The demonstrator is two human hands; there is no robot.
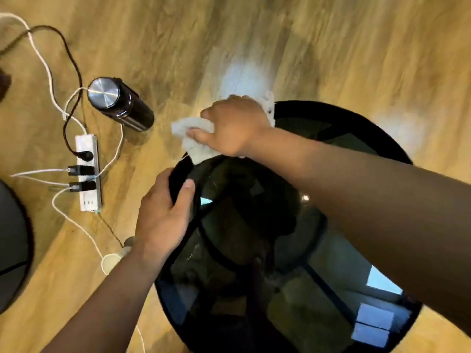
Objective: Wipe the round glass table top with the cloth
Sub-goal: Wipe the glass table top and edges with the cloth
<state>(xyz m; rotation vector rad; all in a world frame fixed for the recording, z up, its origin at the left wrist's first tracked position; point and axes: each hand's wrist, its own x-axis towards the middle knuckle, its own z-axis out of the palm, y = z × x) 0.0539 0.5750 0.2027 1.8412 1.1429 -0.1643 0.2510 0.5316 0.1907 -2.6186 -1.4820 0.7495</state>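
Note:
The round glass table top (331, 296) is dark and reflective and fills the lower right of the view. My right hand (234, 126) is shut on a crumpled white cloth (191, 131) and presses it over the table's far left rim, so part of the cloth hangs past the edge. My left hand (163, 217) grips the table's left rim, thumb on top of the glass and fingers underneath. My right forearm crosses over the glass and hides part of it.
On the wooden floor to the left stand a dark flask with a steel lid (119, 104) and a white power strip (88, 171) with several plugs and trailing cables (48, 72). A dark round object (12, 245) sits at the left edge.

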